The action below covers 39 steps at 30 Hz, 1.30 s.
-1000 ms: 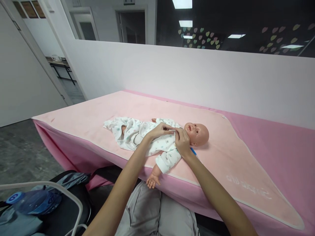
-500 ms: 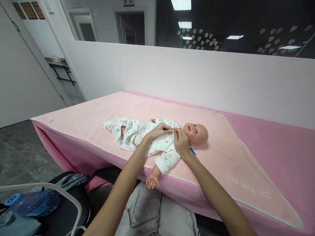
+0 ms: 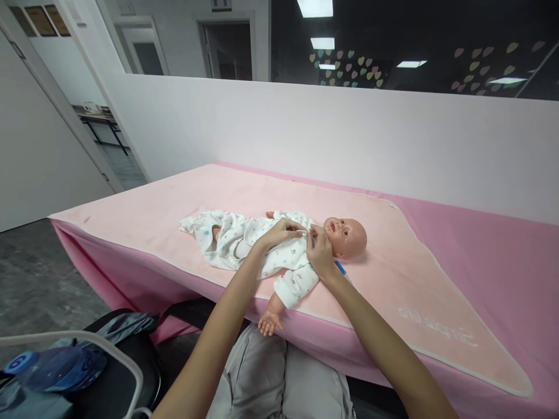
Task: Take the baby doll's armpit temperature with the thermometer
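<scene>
A baby doll [image 3: 354, 237] lies on its back on the pink mat, its head to the right. It wears a white patterned romper [image 3: 286, 259], which hangs loose around the legs. Over the doll's upper chest, my left hand [image 3: 282, 233] pinches the romper's cloth near the neckline. Close beside it, my right hand [image 3: 320, 250] is closed on the same cloth just below the doll's chin. The fingertips of both hands almost meet, and the fastening between them is too small to make out. A blue-and-white stick-like object [image 3: 342, 269] lies partly hidden behind my right wrist.
The pink mat [image 3: 437, 308] covers a table against a white wall [image 3: 349, 139] with dark glass above. At lower left, a black chair [image 3: 131, 349] holds a water bottle [image 3: 56, 364] and grey cloth. A pale curved tube [image 3: 126, 364] passes in front of it.
The view has shifted slightly. Both hands stay at the romper's neckline, with only small finger movements; a small pale green spot now shows at the left fingertips.
</scene>
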Available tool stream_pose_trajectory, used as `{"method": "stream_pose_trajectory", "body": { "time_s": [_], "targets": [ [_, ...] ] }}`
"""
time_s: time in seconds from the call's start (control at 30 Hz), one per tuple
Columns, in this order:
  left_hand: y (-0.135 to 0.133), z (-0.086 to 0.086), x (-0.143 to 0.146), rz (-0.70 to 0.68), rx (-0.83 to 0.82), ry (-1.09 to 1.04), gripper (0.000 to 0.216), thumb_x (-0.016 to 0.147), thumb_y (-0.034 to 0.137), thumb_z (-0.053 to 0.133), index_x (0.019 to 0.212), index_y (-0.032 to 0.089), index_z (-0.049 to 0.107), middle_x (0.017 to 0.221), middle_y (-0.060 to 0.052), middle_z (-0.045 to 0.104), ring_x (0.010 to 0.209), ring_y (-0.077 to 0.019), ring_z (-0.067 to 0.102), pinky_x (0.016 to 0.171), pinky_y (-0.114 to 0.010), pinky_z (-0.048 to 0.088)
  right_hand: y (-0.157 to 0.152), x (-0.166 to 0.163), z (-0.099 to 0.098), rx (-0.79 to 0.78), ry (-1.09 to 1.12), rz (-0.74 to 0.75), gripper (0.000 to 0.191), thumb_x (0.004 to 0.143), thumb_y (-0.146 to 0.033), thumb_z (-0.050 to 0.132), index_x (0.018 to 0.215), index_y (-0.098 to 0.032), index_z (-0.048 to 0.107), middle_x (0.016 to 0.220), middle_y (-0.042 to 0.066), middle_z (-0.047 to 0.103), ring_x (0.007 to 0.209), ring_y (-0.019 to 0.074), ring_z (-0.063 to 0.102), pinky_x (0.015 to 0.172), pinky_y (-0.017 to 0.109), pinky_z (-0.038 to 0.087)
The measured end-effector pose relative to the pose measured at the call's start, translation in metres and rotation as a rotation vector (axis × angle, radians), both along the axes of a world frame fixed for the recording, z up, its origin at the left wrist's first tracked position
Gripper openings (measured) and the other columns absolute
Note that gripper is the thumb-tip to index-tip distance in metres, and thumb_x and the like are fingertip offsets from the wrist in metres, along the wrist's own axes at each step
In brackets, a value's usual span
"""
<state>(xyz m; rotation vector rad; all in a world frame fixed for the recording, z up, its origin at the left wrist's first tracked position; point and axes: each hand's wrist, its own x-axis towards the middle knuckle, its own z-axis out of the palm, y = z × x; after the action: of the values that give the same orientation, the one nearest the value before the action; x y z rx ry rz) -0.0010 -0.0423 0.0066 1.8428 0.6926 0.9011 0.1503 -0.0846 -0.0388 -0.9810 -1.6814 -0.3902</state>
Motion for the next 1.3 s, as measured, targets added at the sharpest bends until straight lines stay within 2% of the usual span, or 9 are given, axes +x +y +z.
{"method": "stream_pose_trajectory", "body": {
  "time_s": [0.17,0.27,0.47,0.63,0.9,1.13,1.3],
  "targets": [
    [-0.002,0.001,0.001,0.022,0.061,0.027,0.026,0.071,0.031,0.063,0.085,0.010,0.069,0.061,-0.001,0.058,0.060,-0.0102,0.048,0.057,-0.022,0.036,0.002,0.001,-0.001,0.042,-0.024,-0.005,0.023,0.090,-0.020,0.038,0.112,-0.017,0.046,0.099,0.011,0.058,0.095,0.0197,0.057,0.081,0.038,0.051],
    [-0.005,0.003,0.001,0.022,0.113,0.049,0.024,0.073,0.032,0.061,0.082,0.011,0.067,0.060,0.001,0.053,0.058,-0.0095,0.044,0.055,-0.021,0.033,0.003,0.001,0.000,0.036,-0.037,0.004,0.024,0.090,-0.019,0.036,0.111,-0.018,0.047,0.100,0.011,0.057,0.097,0.0205,0.055,0.081,0.039,0.051],
    [-0.009,0.006,-0.001,0.029,0.138,0.091,0.017,0.072,0.026,0.058,0.080,0.013,0.063,0.068,0.000,0.053,0.067,-0.0123,0.047,0.062,-0.023,0.036,0.001,0.001,0.002,0.102,-0.116,-0.042,0.026,0.088,-0.014,0.037,0.108,-0.019,0.052,0.098,0.009,0.058,0.094,0.0191,0.054,0.083,0.036,0.048],
    [-0.008,0.006,-0.001,-0.020,0.088,0.010,0.012,0.072,0.019,0.053,0.079,0.012,0.060,0.072,-0.001,0.055,0.070,-0.0125,0.050,0.066,-0.023,0.038,-0.006,-0.002,0.008,0.205,-0.256,-0.024,0.028,0.083,-0.006,0.039,0.101,-0.018,0.057,0.091,0.007,0.062,0.083,0.0176,0.056,0.077,0.033,0.047],
    [0.000,-0.003,0.000,-0.058,0.077,-0.095,0.020,0.072,0.017,0.057,0.091,0.012,0.062,0.081,-0.005,0.063,0.083,-0.0167,0.058,0.078,-0.028,0.043,-0.007,-0.004,0.010,0.129,-0.217,0.039,0.028,0.082,-0.007,0.040,0.102,-0.017,0.057,0.089,0.007,0.064,0.082,0.0188,0.057,0.075,0.033,0.047],
    [-0.007,0.005,-0.002,-0.031,0.103,-0.031,0.021,0.072,0.016,0.058,0.091,0.013,0.067,0.091,-0.008,0.067,0.088,-0.0181,0.059,0.083,-0.029,0.045,-0.007,-0.004,0.010,0.116,-0.211,0.091,0.030,0.081,-0.005,0.039,0.102,-0.016,0.057,0.090,0.007,0.065,0.082,0.0183,0.057,0.075,0.032,0.048],
    [-0.008,0.005,-0.002,-0.015,0.103,-0.038,0.023,0.072,0.015,0.056,0.091,0.014,0.069,0.094,-0.007,0.068,0.091,-0.0184,0.060,0.086,-0.029,0.045,-0.006,-0.003,0.008,0.124,-0.219,0.075,0.029,0.081,-0.005,0.039,0.101,-0.016,0.057,0.090,0.007,0.065,0.084,0.0186,0.057,0.076,0.032,0.047]
  ]
}}
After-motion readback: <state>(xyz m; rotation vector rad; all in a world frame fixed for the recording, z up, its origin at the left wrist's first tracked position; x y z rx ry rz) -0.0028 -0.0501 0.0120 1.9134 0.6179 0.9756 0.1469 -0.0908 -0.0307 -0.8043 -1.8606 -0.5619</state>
